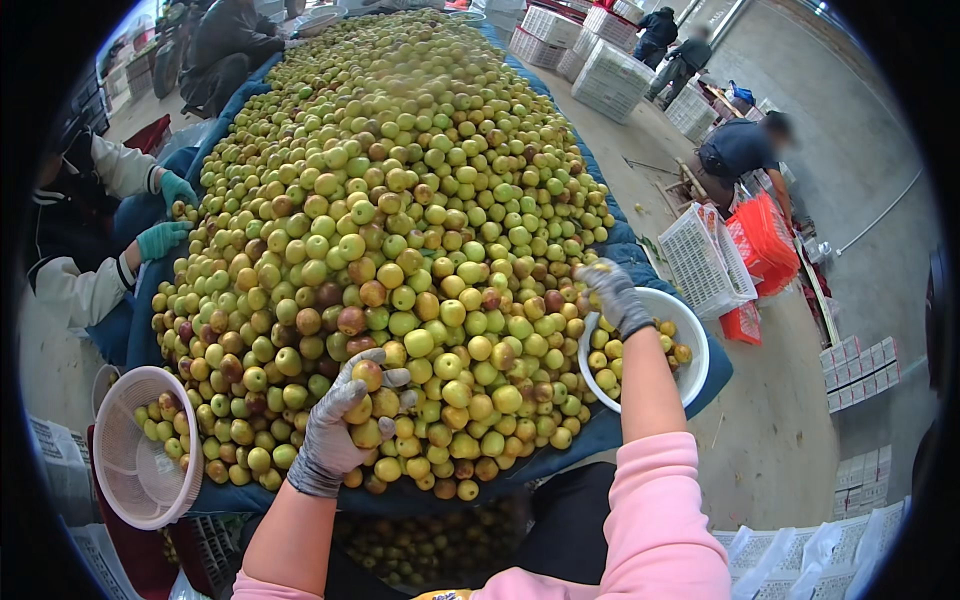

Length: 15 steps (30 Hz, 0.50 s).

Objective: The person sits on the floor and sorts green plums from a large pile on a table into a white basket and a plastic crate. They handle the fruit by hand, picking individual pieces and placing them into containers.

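A large heap of green, yellow and reddish-brown jujubes covers a table spread with a blue quilted cloth. My left hand, in a grey glove, cups several jujubes palm up above the heap's near edge. Motion blurs my right hand, also gloved, at the right side of the heap. It hangs partly over a white plastic bowl that contains jujubes. Yellowish fruit shows by its fingers, but whether they grip it is unclear.
A pale perforated basket with some jujubes tilts at the left corner. Across the left edge, a person's green-gloved hands touch the fruit. On the right floor stand a white crate and red baskets beside a bending person.
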{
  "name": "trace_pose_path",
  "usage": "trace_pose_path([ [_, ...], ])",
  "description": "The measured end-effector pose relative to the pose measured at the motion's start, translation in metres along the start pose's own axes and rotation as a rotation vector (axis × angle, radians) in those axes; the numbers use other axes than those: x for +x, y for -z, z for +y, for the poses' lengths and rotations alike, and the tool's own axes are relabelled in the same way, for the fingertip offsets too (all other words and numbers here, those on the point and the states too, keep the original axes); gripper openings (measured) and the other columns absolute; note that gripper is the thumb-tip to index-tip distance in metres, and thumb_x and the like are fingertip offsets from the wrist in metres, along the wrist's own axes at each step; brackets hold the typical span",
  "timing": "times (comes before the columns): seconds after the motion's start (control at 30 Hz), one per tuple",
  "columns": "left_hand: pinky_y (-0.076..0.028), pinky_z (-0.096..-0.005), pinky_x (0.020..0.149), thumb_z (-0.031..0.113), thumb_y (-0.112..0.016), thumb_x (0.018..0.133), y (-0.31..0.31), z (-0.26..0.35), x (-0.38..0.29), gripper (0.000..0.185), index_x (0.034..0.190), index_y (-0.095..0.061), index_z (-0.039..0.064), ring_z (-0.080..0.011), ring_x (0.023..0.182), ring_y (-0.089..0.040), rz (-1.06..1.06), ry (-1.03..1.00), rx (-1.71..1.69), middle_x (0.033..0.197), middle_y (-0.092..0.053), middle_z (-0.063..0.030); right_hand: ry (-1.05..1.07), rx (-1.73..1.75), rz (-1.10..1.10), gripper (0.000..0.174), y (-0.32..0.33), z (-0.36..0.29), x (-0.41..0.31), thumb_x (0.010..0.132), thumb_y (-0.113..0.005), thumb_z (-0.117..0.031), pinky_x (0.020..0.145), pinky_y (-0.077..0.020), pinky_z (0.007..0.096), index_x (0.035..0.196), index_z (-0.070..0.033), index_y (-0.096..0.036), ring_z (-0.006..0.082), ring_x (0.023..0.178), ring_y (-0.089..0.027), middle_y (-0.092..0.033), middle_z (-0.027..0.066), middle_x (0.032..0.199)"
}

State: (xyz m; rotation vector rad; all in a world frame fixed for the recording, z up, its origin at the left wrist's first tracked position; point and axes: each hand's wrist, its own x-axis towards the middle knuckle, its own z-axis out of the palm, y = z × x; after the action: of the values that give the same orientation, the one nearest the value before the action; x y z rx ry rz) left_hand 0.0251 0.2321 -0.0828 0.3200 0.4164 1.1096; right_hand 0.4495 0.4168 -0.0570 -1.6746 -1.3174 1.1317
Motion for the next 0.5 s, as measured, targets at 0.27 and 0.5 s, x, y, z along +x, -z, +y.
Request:
trace_pose_path([
  [0.27,-0.057,-0.0327,0.072,0.026,-0.061,0.092,-0.002,-0.002,0.001,0.057,0.143,-0.041,0.009,-0.0309,0.114,-0.061,0.000,0.015,0.015,0.129,-0.059,-0.0148,-0.200,-1.571,-0.229,0.048,-0.063,-0.032,0.013,0.088,-0.064,-0.040,0.105,-0.0465,0.0409,0.122,-0.007,-0.067,0.0337,0.124,-0.056,-0.060,0.0205,0.131],
  [0.5,-0.057,-0.0308,0.077,0.025,-0.064,0.090,-0.006,0.001,-0.004,0.054,0.140,-0.044,0.014,-0.0296,0.115,-0.061,-0.049,0.030,0.020,0.129,-0.058,-0.0141,-0.068,-1.631,-0.172,0.047,-0.079,-0.045,0.002,0.084,-0.071,-0.036,0.098,-0.0511,0.0422,0.121,-0.007,-0.068,0.0325,0.120,-0.060,-0.062,0.0192,0.127],
])
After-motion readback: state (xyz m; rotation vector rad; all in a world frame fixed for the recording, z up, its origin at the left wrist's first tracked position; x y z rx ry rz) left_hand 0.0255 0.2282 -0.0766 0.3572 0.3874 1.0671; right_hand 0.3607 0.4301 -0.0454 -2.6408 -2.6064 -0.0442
